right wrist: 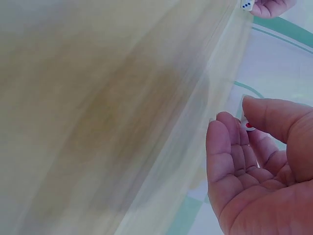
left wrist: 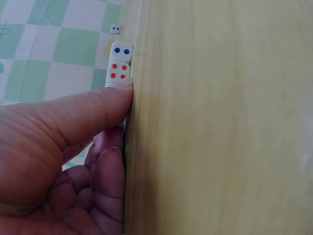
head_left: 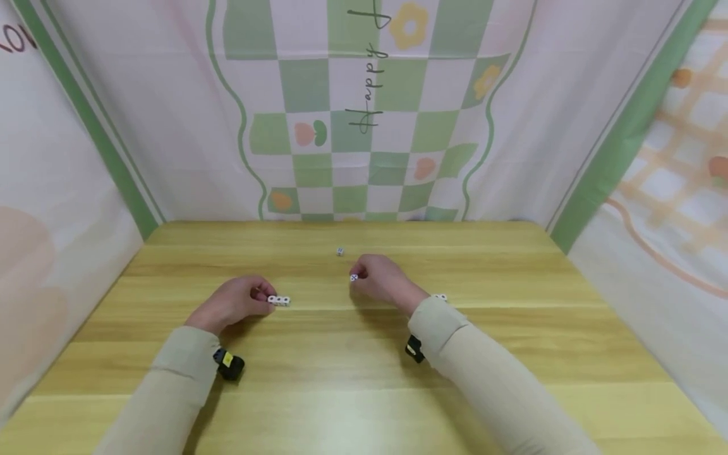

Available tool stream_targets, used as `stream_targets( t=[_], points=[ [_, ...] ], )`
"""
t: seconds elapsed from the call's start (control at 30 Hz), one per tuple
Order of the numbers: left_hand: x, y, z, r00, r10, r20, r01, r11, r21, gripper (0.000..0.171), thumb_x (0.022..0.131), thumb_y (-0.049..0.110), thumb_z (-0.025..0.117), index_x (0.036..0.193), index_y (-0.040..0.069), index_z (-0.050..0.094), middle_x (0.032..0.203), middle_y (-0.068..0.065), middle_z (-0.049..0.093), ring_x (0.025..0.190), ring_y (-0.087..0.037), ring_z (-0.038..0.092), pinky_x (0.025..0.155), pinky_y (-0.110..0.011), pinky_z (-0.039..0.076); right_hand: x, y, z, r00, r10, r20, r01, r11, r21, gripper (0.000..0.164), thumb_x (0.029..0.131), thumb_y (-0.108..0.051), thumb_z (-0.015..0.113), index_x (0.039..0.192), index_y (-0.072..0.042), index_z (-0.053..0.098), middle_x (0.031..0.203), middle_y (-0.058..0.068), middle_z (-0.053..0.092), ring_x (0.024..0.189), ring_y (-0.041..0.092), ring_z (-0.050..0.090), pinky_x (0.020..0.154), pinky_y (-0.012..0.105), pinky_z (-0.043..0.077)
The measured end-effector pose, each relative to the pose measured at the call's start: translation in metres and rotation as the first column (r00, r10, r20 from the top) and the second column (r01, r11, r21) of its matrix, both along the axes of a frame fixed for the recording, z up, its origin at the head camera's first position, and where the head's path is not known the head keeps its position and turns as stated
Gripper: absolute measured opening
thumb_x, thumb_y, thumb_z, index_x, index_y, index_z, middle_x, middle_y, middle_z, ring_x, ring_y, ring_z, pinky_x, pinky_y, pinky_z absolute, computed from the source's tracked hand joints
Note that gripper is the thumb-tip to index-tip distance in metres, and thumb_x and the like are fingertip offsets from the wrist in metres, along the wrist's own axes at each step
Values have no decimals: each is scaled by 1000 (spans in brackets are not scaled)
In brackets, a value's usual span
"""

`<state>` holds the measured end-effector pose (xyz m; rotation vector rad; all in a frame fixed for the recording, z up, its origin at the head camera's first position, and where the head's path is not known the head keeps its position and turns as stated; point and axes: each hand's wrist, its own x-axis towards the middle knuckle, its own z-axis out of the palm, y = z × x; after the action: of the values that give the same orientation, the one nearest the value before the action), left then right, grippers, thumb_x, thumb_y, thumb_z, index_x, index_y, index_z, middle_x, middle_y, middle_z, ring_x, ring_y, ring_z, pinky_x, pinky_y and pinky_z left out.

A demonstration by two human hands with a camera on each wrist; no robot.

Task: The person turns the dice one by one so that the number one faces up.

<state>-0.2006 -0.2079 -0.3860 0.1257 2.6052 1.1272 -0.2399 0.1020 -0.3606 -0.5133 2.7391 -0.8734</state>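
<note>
On the left of the wooden table, my left hand (head_left: 241,297) grips the near end of a short row of white dice (head_left: 279,301). Its thumb covers part of the row in the left wrist view, where one die with blue pips (left wrist: 121,51) and one with red pips (left wrist: 118,72) show past the tip. Farther right, my right hand (head_left: 381,278) pinches a single white die (head_left: 354,277) between thumb and fingers. Seen from the right wrist, that die (right wrist: 248,125) is mostly hidden, with a red pip showing.
Another die (head_left: 340,251) sits alone toward the back of the table (head_left: 341,373). More white dice (head_left: 440,297) lie beyond my right wrist, partly covered by it. A patterned cloth (head_left: 352,82) hangs behind the table's far edge, with cloth walls on both sides.
</note>
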Motion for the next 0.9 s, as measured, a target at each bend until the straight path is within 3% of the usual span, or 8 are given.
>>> stream_targets(
  t=[0.5, 0.9],
  points=[
    [0, 0, 2, 1000, -28, -11, 28, 1000, -6, 18, 93, 15, 77, 108, 9, 70, 101, -7, 65, 91, -23, 55, 78, -35, 44, 23, 35, -2, 991, 10, 136, 15, 983, -184, 21, 97, -14, 72, 115, -4, 69, 98, 6, 66, 84, 17, 62, 74, 31, 53],
    [2, 0, 0, 1000, -24, 1, 24, 1000, 19, 19, 94, 15, 76, 110, 7, 70, 101, -7, 64, 90, -23, 53, 77, -35, 43, 43, 47, -7, 955, -8, 297, 100, 950, -295, 24, 97, -11, 72, 118, -1, 68, 101, 9, 65, 88, 20, 65, 79, 33, 60]
  ],
)
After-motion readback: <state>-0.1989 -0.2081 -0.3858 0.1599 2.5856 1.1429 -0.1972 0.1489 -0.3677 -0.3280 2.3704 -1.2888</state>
